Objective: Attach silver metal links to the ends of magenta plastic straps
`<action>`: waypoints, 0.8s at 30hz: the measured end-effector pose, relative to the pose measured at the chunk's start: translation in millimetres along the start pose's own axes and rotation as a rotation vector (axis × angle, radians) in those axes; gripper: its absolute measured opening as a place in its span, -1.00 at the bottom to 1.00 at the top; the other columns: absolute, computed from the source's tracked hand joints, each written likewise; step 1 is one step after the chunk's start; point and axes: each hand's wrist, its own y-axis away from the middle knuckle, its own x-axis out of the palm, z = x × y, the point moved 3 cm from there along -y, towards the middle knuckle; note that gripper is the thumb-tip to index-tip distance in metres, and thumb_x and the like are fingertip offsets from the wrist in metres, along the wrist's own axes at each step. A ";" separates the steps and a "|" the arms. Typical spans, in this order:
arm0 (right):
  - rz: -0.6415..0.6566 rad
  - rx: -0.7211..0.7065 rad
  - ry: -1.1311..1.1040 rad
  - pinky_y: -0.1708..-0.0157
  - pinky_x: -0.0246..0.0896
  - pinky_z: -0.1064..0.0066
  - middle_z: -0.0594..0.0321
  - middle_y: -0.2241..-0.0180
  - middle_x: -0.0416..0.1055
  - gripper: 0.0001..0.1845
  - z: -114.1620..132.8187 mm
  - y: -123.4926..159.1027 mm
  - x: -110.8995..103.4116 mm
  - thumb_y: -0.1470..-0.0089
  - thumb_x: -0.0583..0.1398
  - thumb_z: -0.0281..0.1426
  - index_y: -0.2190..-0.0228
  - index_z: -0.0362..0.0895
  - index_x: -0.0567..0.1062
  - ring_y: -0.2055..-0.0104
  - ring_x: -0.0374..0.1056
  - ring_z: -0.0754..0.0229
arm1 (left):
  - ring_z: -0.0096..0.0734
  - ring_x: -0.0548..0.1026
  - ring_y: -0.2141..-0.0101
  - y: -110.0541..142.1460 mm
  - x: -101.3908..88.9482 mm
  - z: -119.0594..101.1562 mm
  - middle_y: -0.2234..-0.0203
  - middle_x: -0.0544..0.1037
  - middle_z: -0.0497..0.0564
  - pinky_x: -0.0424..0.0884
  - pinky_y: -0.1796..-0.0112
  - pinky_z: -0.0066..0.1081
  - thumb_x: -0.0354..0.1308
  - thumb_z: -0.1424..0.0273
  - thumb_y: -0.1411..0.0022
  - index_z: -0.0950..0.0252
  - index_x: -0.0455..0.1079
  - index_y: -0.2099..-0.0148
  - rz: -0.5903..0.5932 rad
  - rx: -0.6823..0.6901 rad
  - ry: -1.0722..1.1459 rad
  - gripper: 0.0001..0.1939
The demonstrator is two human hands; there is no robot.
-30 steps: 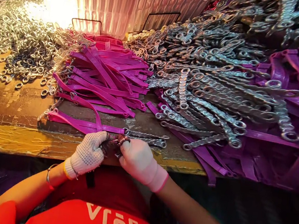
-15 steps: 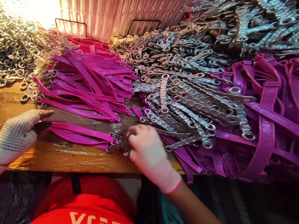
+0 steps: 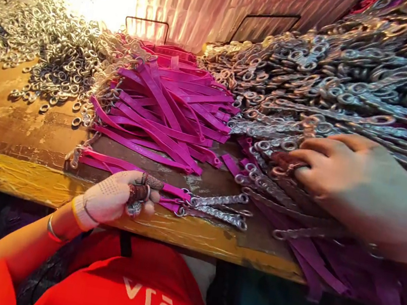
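Observation:
My gloved left hand [image 3: 116, 199] rests at the table's front edge on a purple strap [image 3: 110, 163] that has two short chains [image 3: 218, 208] fixed to its right end. Its fingers are curled, and a small silvery ring [image 3: 134, 208] shows between the fingertips. My right hand [image 3: 340, 180], in a pale glove, lies farther right on a heap of chains joined to purple straps [image 3: 271, 183]. Its fingertips are pinched together on one chain link there.
A stack of purple straps [image 3: 168, 106] lies in the middle of the worn wooden table [image 3: 17, 145]. Loose metal rings [image 3: 49, 58] are heaped at the far left. A big pile of chains [image 3: 333, 75] fills the far right. A ribbed translucent sheet [image 3: 195, 3] stands behind.
My left hand has come in from the left and closed beside the strap's chain end. My right hand has left that strap end and reached right into the heap of chains.

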 end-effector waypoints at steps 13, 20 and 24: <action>-0.219 0.496 -1.022 0.04 0.34 0.24 0.09 0.13 0.52 -0.61 185.2 -54.3 15.4 -0.08 0.08 -0.54 0.04 -0.10 0.44 0.08 0.44 0.11 | -0.48 0.48 0.39 4.5 17.9 -7.9 0.35 0.59 0.01 0.35 0.32 -0.49 0.16 0.37 -0.23 0.34 0.53 0.18 -0.144 0.297 -0.471 -0.81; -0.272 0.624 -0.968 -0.06 0.28 0.12 0.08 0.02 0.48 -0.54 183.1 -40.3 18.1 -0.13 0.02 -0.53 -0.05 -0.08 0.40 -0.03 0.39 0.05 | -0.59 0.28 0.65 4.3 19.5 -4.0 0.56 0.53 -0.04 0.15 0.62 -0.58 0.27 0.24 -0.14 0.36 0.29 -0.12 -0.198 0.135 -0.232 -0.46; -0.239 0.466 -0.876 -0.14 0.19 0.12 0.00 -0.09 0.36 -0.32 178.3 -38.5 10.3 0.03 -0.01 -0.66 -0.15 -0.14 0.30 -0.17 0.26 0.05 | -0.63 0.25 0.69 2.2 25.5 -5.1 0.54 0.52 -0.05 0.06 0.68 -0.61 0.27 0.26 -0.12 0.33 0.23 -0.18 -0.111 0.056 -0.135 -0.39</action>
